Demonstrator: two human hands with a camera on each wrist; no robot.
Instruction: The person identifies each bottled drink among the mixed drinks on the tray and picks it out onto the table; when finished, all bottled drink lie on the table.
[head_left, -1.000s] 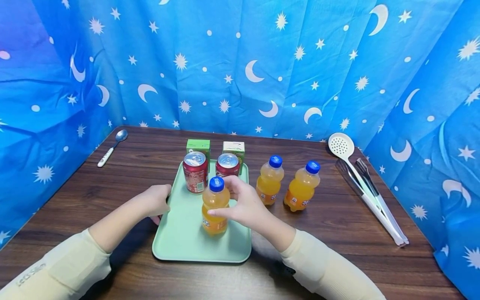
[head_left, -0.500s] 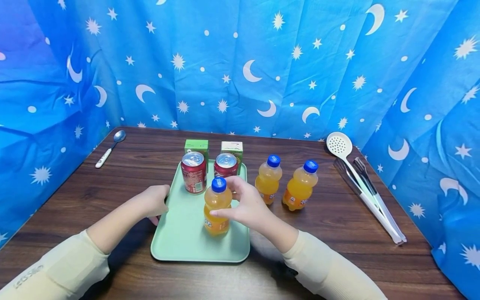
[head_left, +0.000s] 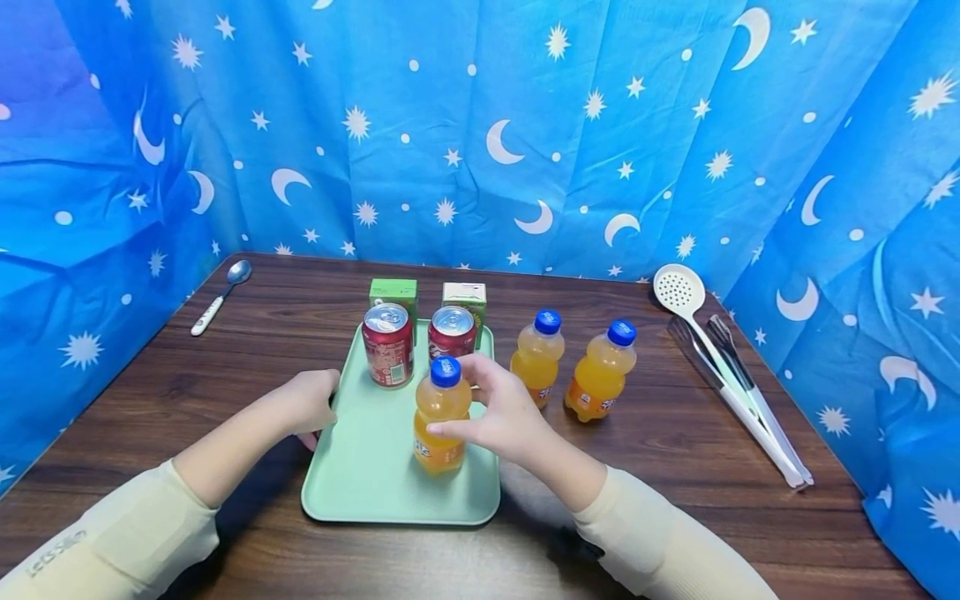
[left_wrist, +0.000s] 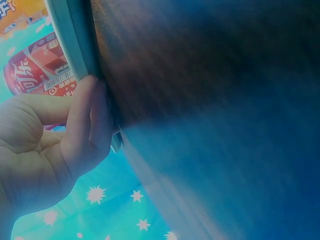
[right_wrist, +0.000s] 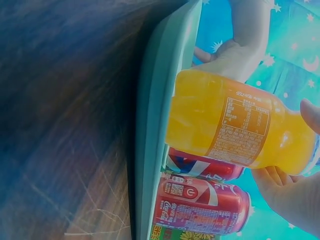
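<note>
My right hand [head_left: 506, 412] holds an orange soda bottle [head_left: 441, 412] with a blue cap, thumb on the near side, above the right half of a pale green tray [head_left: 375, 496]. In the right wrist view the soda bottle [right_wrist: 225, 120] stands upright at the tray's rim; whether its base touches the tray is hard to tell. At the tray's left edge, my left hand [head_left: 303, 404] grips the rim, and the left wrist view shows its fingers [left_wrist: 85, 120] curled there. Two red soda cans [head_left: 388, 354] stand on the tray, with two juice boxes [head_left: 395, 289] behind them.
Two more orange soda bottles [head_left: 536, 362] stand on the dark wooden table [head_left: 675, 517], right of the tray. A white slotted skimmer [head_left: 680, 290] and tongs [head_left: 761, 421] lie farther right. A spoon [head_left: 212, 312] lies at the far left. Blue curtains [head_left: 420, 125] enclose the table.
My right hand has shifted the soda bottle slightly right and nearer over the tray. The left hand stays on the tray's edge.
</note>
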